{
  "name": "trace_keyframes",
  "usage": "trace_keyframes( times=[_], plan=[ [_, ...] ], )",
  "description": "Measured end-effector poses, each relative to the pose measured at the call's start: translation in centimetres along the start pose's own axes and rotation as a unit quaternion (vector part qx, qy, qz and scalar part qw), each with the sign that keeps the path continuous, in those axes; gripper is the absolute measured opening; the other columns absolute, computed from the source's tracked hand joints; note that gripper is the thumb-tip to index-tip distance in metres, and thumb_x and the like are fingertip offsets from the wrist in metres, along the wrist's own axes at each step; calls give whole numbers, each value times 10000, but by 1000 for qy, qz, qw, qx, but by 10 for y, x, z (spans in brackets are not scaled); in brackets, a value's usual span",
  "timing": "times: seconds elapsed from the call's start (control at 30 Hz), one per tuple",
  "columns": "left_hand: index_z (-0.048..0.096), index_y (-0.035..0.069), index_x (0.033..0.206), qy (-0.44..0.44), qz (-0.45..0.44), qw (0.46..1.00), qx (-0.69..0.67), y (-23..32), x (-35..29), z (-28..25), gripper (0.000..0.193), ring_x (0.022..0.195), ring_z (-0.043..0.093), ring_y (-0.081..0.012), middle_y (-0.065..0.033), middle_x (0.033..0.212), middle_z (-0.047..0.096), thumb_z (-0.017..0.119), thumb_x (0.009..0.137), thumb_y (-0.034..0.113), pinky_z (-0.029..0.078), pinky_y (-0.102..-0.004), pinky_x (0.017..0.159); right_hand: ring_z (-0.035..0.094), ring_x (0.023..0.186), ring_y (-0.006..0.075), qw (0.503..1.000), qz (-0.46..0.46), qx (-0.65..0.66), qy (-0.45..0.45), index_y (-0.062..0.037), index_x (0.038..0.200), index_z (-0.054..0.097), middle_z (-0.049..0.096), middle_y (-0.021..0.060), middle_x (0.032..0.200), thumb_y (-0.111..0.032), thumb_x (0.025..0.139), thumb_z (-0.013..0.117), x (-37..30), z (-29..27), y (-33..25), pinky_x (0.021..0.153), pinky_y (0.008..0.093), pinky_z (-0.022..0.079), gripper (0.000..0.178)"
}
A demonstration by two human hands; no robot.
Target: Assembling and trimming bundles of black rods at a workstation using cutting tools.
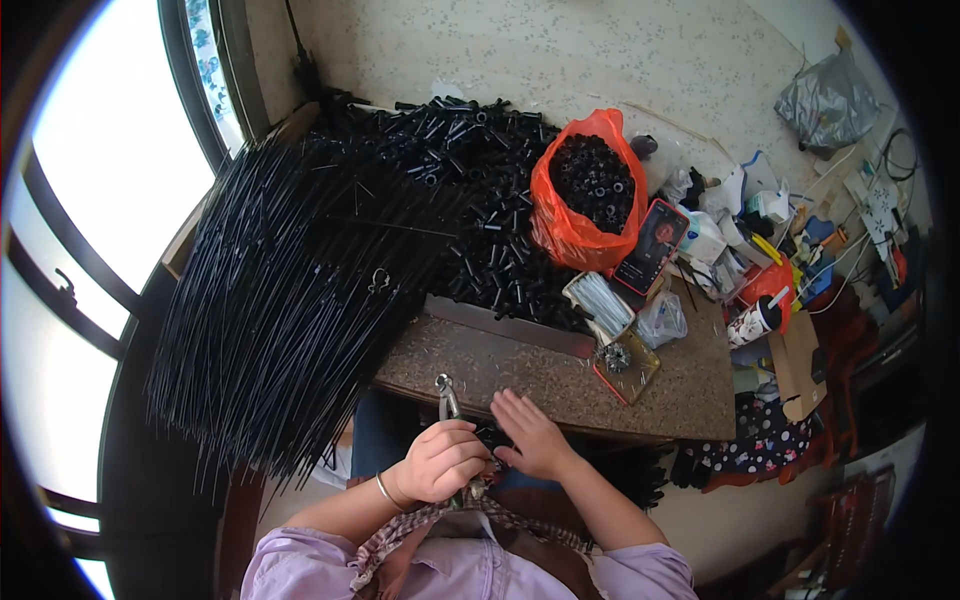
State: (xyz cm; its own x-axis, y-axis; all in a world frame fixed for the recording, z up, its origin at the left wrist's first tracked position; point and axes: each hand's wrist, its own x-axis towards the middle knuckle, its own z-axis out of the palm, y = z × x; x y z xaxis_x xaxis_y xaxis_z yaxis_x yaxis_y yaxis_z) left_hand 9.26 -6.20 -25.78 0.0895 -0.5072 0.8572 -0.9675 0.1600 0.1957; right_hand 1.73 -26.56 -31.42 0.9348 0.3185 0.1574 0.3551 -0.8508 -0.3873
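Observation:
My left hand, with a bangle at its wrist, is closed around a pair of metal pliers. Their jaws point up toward the front edge of the table, and the handles are mostly hidden by my fingers. To the right, my right hand is held out with its fingers straight and close together. Its thumb reaches toward the left hand. Some dark material shows between the two hands, too small to make out. Beyond them lies a big heap of short black tubes, and a thick spread of long thin black rods hangs over the table's left side.
A low metal strip borders the tubes on the brown table. At the right are a red plastic bag of black rings, a phone, a box of thin pale rods, a patterned cup and assorted clutter.

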Motion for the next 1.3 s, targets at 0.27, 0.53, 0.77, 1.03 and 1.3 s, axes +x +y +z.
trace_keyframes(
  times=[0.27, 0.53, 0.77, 1.03, 1.3],
  plan=[
    [536, 68, 909, -57, 141, 988, -33, -1, 31, 34, 178, 912, 571, -232, -98, 965, 579, 569, 748, 136, 466, -391, 862, 453, 1166, 178, 442, 183, 878, 0, -1, 1334, 339, 406, 104, 1343, -427, 963, 280, -2, -25, -44, 973, 263, 349, 568],
    [403, 146, 1312, -277, -135, 951, 35, -64, 28, 37, 681, 1314, 283, -293, -95, 1391, 346, 644, 738, 422, 237, -523, 1031, 524, 967, 249, 927, 348, 110, 84, -121, 1366, 334, 492, 126, 1096, -281, 887, 529, -22, -52, 23, 750, 348, 474, 541],
    [353, 228, 1363, -207, -226, 913, 271, -185, 78, 83, 656, 1357, 159, -310, -101, 1460, 221, 484, 811, 558, 160, -564, 1044, 462, 943, 334, 946, 282, -155, 26, -111, 1340, 371, 465, 152, 1029, -229, 812, 613, -22, -43, 35, 764, 425, 434, 592],
    [300, 217, 1389, -161, -237, 899, 331, -270, 97, 123, 675, 1353, 185, -265, -94, 1458, 232, 467, 820, 540, 118, -546, 1058, 458, 1008, 335, 964, 190, -154, 104, -62, 1157, 539, 486, 152, 1068, -192, 758, 668, -9, -56, 54, 829, 420, 401, 439],
    [515, 136, 1215, -199, -278, 930, 137, -255, 125, 84, 500, 1244, 370, -299, -119, 1316, 428, 639, 759, 301, 263, -556, 1000, 590, 682, 242, 994, -9, 72, 85, -12, 839, 600, 582, 97, 788, -83, 713, 700, 131, -64, 77, 629, 318, 483, 176]
  ],
)
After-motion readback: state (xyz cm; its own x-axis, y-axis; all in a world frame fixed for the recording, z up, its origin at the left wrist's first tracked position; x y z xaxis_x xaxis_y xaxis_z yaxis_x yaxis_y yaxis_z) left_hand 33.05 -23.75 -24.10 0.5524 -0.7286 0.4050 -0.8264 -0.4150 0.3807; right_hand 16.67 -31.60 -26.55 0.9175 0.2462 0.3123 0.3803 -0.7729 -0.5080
